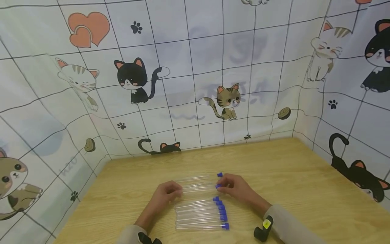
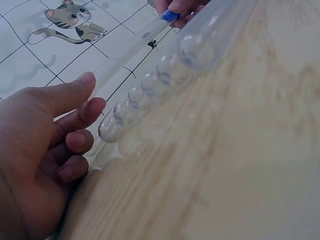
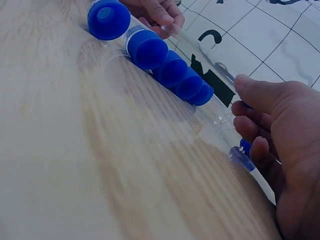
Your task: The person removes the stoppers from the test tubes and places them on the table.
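A clear test tube [image 1: 199,187] with a blue cap [image 1: 217,186] is held level between both hands. My left hand [image 1: 166,196] pinches its rounded end between thumb and forefinger, the other fingers loosely curled. At the capped end, my right hand [image 1: 236,186] pinches the cap, mostly covered by the fingertips in the right wrist view. Closer to me lies a row of several similar capped tubes [image 1: 198,213], side by side, their blue caps [image 3: 172,69] all pointing right. One tube [image 1: 201,227] lies slightly apart at the near end. Another tube [image 1: 192,178] lies beyond the hands.
Everything lies on a wooden table [image 1: 268,162]. A white cloth [image 1: 195,51] with grid lines and printed cats hangs behind it and along both sides. Black camera mounts [image 1: 263,230] are on both wrists, by the beige sleeves [image 1: 289,223].
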Available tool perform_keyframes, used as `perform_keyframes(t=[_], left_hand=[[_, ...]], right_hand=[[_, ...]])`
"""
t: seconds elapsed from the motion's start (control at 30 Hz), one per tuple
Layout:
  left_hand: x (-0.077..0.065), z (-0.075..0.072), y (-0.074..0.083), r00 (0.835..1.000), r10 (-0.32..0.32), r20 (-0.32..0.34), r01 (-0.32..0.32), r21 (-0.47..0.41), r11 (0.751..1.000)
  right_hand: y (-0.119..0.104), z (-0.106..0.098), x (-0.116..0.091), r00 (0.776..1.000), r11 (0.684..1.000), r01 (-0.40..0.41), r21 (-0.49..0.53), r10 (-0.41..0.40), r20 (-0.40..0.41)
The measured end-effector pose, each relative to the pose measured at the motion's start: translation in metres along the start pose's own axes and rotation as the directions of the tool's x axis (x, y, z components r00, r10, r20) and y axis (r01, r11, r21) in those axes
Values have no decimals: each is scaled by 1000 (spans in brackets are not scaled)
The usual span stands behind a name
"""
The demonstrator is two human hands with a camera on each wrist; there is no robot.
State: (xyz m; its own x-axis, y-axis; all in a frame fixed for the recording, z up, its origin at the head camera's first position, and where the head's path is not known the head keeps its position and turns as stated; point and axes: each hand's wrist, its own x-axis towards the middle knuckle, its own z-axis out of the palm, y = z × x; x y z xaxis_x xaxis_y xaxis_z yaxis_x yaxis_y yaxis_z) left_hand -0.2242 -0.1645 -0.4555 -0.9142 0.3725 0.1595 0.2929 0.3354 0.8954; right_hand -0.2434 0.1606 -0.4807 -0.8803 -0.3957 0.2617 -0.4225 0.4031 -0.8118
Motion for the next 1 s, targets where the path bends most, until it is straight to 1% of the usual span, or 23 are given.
perform_keyframes(t=[0.07,0.13,0.23,0.3,0.4,0.47,0.63,0.83,0.9,1.0], left_hand=[[1,3,-2,1000,-6,-13,5,-23,1000],[3,5,-10,1000,-3,-31,2,-46,999],[7,8,-23,998,9,-55,-12,-43,999],[8,10,-27,997,10,-71,-12,-25,1000],[9,12,-27,995,14,-102,-14,-4,1000],[10,13,-26,992,27,-121,-27,-2,1000],[10,16,-25,985,58,-163,-61,-12,998],[10,21,-19,980,22,-197,-16,32,999],[8,22,-13,979,28,-200,-21,35,999],[7,23,-12,975,32,-221,-27,23,999]], right_hand=[[-1,0,0,1000,1000,-11,14,12,-19],[0,0,1,999,999,-32,30,34,-42],[0,0,2,995,995,-63,75,69,-75],[-12,-1,0,993,990,-75,117,85,-84],[-31,-2,-4,991,982,-85,170,101,-88],[-44,-4,-7,990,980,-91,177,108,-91],[-40,-1,-6,985,977,-109,182,131,-114],[-15,7,1,978,978,-117,174,144,-154],[-8,8,2,974,978,-126,165,153,-165],[-5,9,3,971,978,-134,159,161,-174]])
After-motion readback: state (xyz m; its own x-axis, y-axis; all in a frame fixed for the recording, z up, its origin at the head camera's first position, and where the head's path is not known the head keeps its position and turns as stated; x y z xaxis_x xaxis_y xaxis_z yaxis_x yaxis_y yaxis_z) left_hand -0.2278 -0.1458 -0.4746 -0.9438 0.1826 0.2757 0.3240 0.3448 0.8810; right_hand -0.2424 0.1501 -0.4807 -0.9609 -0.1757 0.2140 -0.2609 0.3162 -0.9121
